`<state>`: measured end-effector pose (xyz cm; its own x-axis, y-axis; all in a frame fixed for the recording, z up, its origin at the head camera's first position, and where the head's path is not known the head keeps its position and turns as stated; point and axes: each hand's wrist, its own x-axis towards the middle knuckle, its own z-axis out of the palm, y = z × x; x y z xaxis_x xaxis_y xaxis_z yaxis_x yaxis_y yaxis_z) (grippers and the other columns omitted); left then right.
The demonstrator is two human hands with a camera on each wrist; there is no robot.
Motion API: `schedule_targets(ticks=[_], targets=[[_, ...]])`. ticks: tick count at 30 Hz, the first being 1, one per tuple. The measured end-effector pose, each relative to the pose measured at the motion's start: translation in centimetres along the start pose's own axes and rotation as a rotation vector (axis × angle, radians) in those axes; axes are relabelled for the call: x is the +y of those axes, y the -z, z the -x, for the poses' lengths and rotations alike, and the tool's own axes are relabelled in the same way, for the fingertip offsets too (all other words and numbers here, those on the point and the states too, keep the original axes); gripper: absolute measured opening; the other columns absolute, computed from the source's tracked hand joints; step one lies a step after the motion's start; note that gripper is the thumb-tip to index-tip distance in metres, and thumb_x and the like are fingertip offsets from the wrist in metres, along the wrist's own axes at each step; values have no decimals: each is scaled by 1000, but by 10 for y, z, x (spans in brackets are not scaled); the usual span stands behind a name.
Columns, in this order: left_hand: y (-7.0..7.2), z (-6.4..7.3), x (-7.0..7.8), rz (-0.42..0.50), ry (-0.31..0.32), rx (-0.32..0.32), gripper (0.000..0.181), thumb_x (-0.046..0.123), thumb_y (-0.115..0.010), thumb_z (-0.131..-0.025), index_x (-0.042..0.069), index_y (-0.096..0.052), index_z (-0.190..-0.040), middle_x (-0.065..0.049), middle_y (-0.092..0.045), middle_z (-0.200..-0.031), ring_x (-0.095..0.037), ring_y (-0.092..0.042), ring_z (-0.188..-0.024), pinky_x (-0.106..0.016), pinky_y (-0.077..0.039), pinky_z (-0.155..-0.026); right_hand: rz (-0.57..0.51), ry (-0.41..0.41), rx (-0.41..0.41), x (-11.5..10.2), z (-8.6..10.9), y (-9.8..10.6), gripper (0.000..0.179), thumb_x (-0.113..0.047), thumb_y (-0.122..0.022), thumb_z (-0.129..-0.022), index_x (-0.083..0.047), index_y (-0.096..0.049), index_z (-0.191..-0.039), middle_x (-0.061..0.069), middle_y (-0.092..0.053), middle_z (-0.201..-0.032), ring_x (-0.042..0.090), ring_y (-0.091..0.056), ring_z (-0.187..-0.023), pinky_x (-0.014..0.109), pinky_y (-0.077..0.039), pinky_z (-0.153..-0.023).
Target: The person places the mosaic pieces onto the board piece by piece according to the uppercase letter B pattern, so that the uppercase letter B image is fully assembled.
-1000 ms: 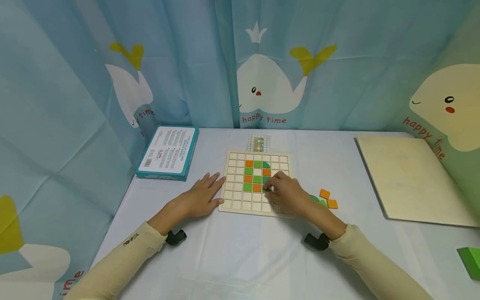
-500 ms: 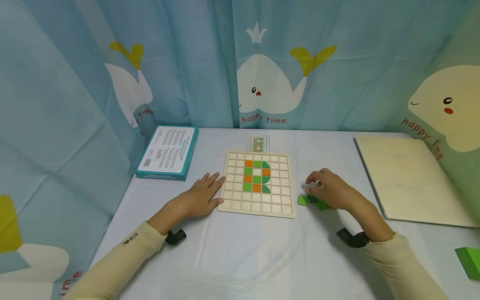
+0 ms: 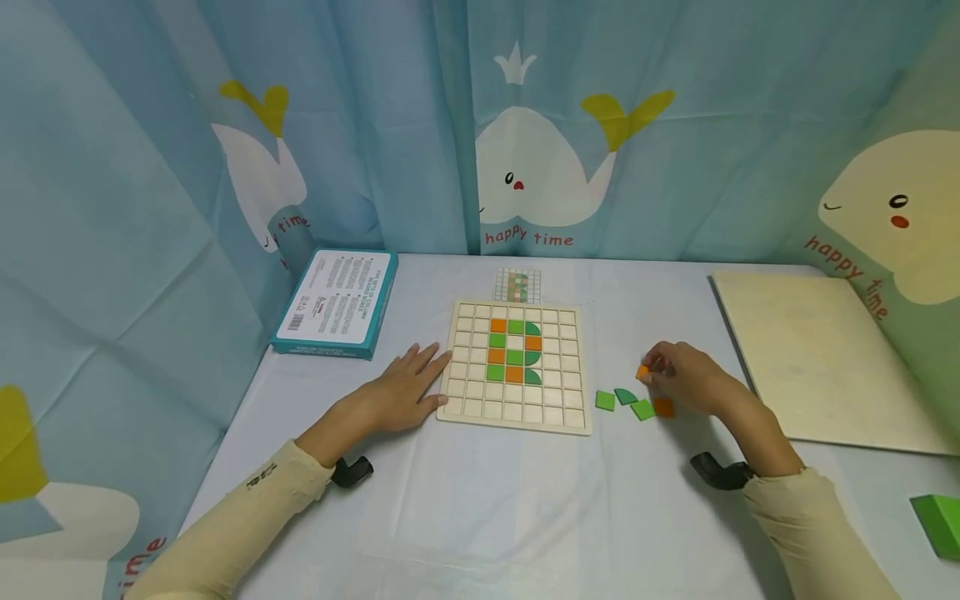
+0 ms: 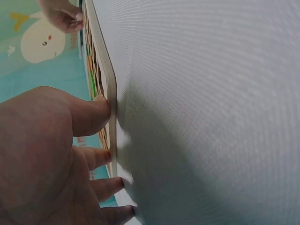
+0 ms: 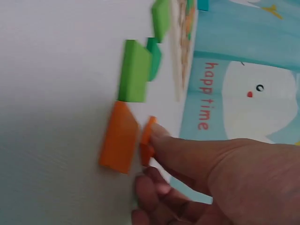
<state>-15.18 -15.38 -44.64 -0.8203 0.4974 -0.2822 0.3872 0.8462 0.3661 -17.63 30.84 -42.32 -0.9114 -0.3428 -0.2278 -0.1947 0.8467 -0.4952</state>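
A wooden grid board lies mid-table, with orange, light green and dark green tiles set in its cells in an R-like shape. My left hand lies with fingers spread, its fingertips and thumb touching the board's left edge. Right of the board, my right hand pinches an orange square tile between thumb and fingers; in the right wrist view the orange tile shows edge-on. Below that hand lie another orange tile, two light green tiles and a dark green quarter-round tile.
A small pattern card lies behind the board. At the back left is a teal and white box. A large pale wooden panel lies on the right, and a green block sits at the right edge. Printed curtains hang around the table.
My right hand has left the dark green tile in the board's lower row and moved right to the loose tiles, where it has picked up an orange one. The left hand stays put.
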Motion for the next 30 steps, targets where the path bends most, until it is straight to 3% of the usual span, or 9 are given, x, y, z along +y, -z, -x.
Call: schedule_targets(ticks=[4, 11, 17, 23, 26, 30], targets=[[-1, -1, -1, -4, 2, -7, 73, 44, -49, -111, 16, -18, -171, -16, -11, -177, -43, -6, -163, -61, -16, -129, 0, -18, 27, 1, -2, -2, 29, -17, -70, -103, 6, -65, -119, 19, -68, -107, 34, -62, -98, 49, -53, -83], [-1, -1, -2, -4, 9, -3, 73, 46, -49, -111, 17, -18, -171, -14, -11, -177, -42, -6, -163, -60, -16, -130, -4, -30, 82, -4, -5, -12, 23, -3, -66, -102, 6, -63, -123, 27, -61, -115, 41, -60, -104, 56, -55, -88], [0, 0, -1, -5, 4, 4, 73, 44, -49, -111, 15, -19, -171, -16, -13, -177, -44, -8, -163, -61, -17, -129, 27, -75, 126, -11, -16, -22, 26, -1, -61, -104, 5, -59, -130, 31, -53, -121, 44, -59, -107, 57, -55, -89], [0, 1, 0, -10, 3, 5, 73, 45, -49, -111, 16, -19, -171, -16, -13, -177, -43, -7, -163, -61, -17, -129, 45, -107, 159, -22, -29, -31, 27, -5, -57, -108, 4, -55, -132, 32, -51, -128, 46, -56, -117, 61, -45, -95], [0, 1, -1, -14, 0, 6, 73, 44, -49, -111, 15, -19, -171, -16, -13, -177, -44, -7, -163, -62, -17, -129, 76, -83, 195, -31, -33, -35, 25, -6, -59, -107, 4, -58, -130, 30, -56, -124, 44, -54, -118, 60, -37, -90], [0, 1, -2, -19, -2, 0, 73, 46, -48, -111, 16, -18, -171, -15, -13, -177, -43, -7, -163, -62, -17, -129, 104, -46, 217, -47, -35, -39, 23, -3, -60, -106, 4, -60, -128, 29, -59, -121, 43, -54, -117, 59, -37, -87]])
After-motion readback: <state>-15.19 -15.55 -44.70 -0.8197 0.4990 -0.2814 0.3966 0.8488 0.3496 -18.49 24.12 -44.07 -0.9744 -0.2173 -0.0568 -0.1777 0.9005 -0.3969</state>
